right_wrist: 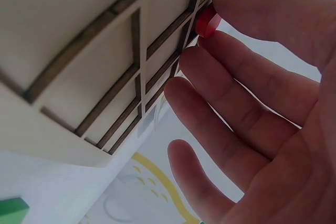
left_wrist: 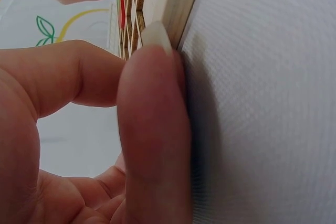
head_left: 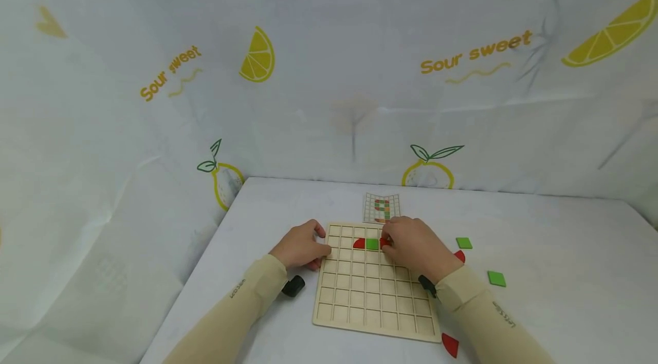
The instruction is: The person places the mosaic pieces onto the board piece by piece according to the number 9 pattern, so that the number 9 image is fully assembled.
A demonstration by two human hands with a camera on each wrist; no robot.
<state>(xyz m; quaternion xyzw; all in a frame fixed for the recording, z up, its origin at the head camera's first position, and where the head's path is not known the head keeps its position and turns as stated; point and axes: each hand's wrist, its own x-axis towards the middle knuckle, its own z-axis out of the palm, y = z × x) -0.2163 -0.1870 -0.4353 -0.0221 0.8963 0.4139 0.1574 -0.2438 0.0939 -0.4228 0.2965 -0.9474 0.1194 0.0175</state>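
A wooden grid board lies flat on the white table. My left hand holds its left edge; in the left wrist view the thumb touches the board's side. In the upper part of the board a red quarter-circle piece and a green square piece sit side by side in cells. Just right of the green square, my right hand pinches another red piece between thumb and index finger, at the board's surface. The fingers partly hide that piece.
Behind the board lies a pattern card showing a coloured figure on a grid. To the right are green squares and a red quarter-circle. Another red quarter-circle lies near the board's front right corner. A lemon-print cloth hangs behind.
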